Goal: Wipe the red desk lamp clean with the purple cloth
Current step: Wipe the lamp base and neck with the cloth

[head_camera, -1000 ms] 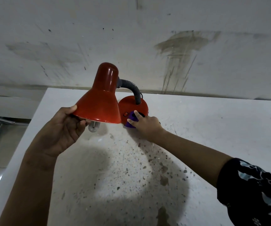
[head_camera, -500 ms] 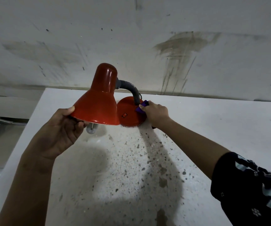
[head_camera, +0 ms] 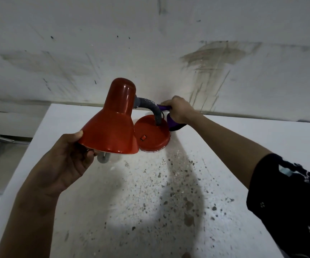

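The red desk lamp (head_camera: pixel 113 123) stands near the back of the white table, its cone shade tilted toward me and a bulb showing under the rim. My left hand (head_camera: pixel 70 157) grips the shade's lower left rim. The round red base (head_camera: pixel 151 135) with its switch sits behind the shade, and a grey flexible neck (head_camera: pixel 151 107) curves up from it. My right hand (head_camera: pixel 178 112) is closed on the purple cloth (head_camera: pixel 172 121), pressed against the right side of the neck just above the base. Most of the cloth is hidden in the fist.
The white table (head_camera: pixel 225 146) is speckled with dark spots and carries my shadow in the middle. A stained white wall (head_camera: pixel 206 62) rises straight behind the lamp. The table's left edge (head_camera: pixel 31 144) drops to the floor, where a metal frame shows.
My right hand with the cloth has moved from the front of the base up and back to the right side of the neck. The left hand stays on the shade.
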